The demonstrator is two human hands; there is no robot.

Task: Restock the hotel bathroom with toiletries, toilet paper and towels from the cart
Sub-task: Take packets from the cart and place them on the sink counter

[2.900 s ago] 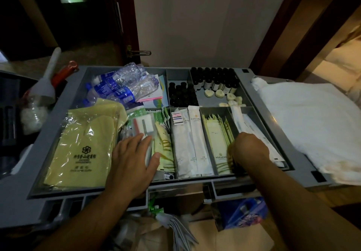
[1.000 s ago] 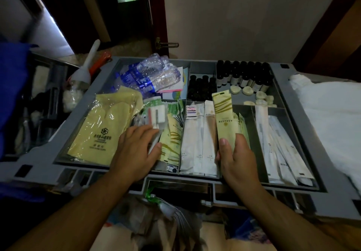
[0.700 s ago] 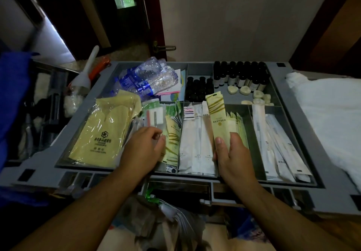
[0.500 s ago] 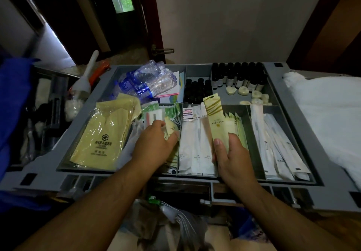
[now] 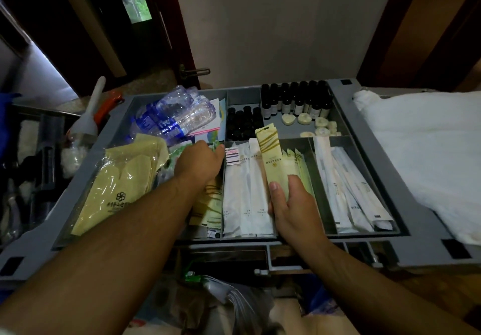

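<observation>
Head view: sachet is long, narrow, pale yellow-green w/ olive brush strokes below its crimped top & small print mid-way. It stands nearly upright, top tipped a bit left, raised over the stack of like sachets in a front compt of the grey cart tray. Right hand has its lower end: thumb on the front face, fingers wrapped behind, grip clenched on it, forearm coming from bottom right. Left hand reaches fwd over the compt w/ green & yellow packets, knuckles up, fingers bent down out of sight; can't tell if its grip has anything. Btwn the hands lie white long packets. Back row: water bottles, dark bottles, round soaps. Yellow bag fills the far-left compt; white towels lie right of the tray.
</observation>
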